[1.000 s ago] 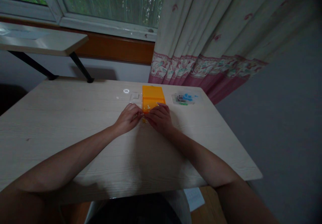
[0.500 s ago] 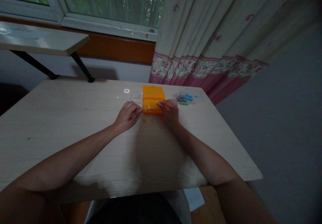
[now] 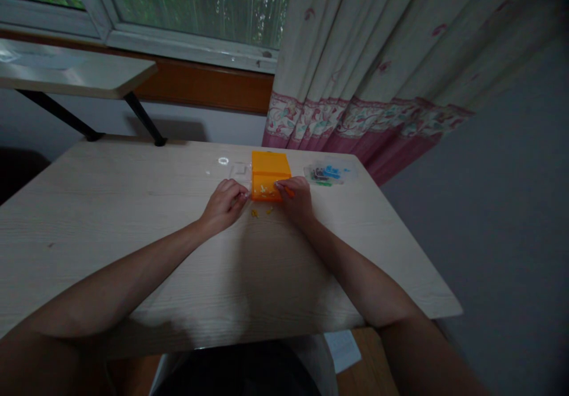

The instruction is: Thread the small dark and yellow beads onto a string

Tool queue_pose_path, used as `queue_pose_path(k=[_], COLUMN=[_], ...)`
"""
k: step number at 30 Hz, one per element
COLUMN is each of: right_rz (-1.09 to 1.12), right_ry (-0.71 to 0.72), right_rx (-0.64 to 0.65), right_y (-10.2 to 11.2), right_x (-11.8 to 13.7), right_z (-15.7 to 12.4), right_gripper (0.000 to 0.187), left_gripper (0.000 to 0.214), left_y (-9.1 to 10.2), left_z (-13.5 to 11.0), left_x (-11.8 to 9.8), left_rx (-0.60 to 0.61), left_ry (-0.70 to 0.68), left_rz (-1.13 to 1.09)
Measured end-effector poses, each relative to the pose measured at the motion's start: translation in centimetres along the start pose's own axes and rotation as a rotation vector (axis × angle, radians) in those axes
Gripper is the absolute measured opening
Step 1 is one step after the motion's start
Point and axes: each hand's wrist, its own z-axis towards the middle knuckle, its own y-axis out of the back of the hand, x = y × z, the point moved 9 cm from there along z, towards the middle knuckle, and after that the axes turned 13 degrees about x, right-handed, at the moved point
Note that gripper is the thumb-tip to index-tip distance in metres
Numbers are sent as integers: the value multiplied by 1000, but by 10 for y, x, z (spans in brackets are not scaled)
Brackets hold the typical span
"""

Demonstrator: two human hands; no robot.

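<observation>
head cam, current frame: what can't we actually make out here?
- Head view: small bits on the orange tray and table are too small and dim to identify.
- Contents of the clear bag: too small; only blue and green colours show.
- Left hand fingertips: curled under, so any hold is hidden.
- Right hand: pinches something orange, mostly covered by fingers.
- Paper under the table: cut off by its edge.

No text, label, brand, number or sign can be read anywhere: the view is dim, and every surface is too small or blurred.
</observation>
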Motion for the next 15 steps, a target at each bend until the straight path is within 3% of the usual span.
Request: queue_pose_path(k=[8,15], right_rz=[5,10], right_ry=[7,-3], right_rx=[1,12], right_y=[1,0], right_x=[3,2], right_z=[-1,-1], right_gripper=[34,34], left_gripper=[22,29], left_y=[3,12], left_z=[1,0], left_x=[-4,12], left_rx=[-25,-23], left_ry=[-8,46], left_rz=[7,87])
